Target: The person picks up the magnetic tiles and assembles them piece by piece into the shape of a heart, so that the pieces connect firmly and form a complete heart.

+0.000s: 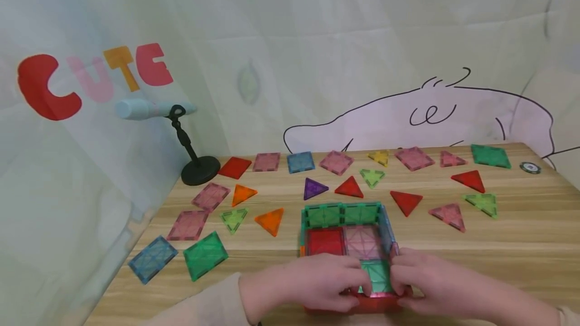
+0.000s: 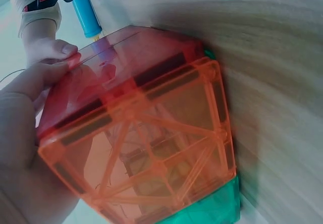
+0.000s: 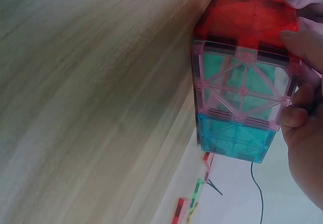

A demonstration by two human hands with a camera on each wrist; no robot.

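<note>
A small open-topped box of translucent magnetic tiles [image 1: 323, 215] stands on the table in front of me, its back wall green. Inside lie a red tile [image 1: 326, 241], a pink tile [image 1: 362, 241] and a green tile [image 1: 377, 275]. My left hand [image 1: 321, 280] curls over the front and grips the red front wall [image 2: 136, 57]; an orange side tile [image 2: 156, 163] shows beside it. At the front right corner, my right hand [image 1: 432, 278] holds the wall edges, where red meets a pink side tile [image 3: 242, 90]. Behind that is a blue side tile [image 3: 234, 138].
Loose square and triangular tiles lie across the wooden table, including a green square [image 1: 205, 255], a blue square [image 1: 152, 259] and a purple triangle [image 1: 314, 188]. A black stand [image 1: 201, 169] holding a light-blue cylinder is at the back left. A printed curtain hangs behind.
</note>
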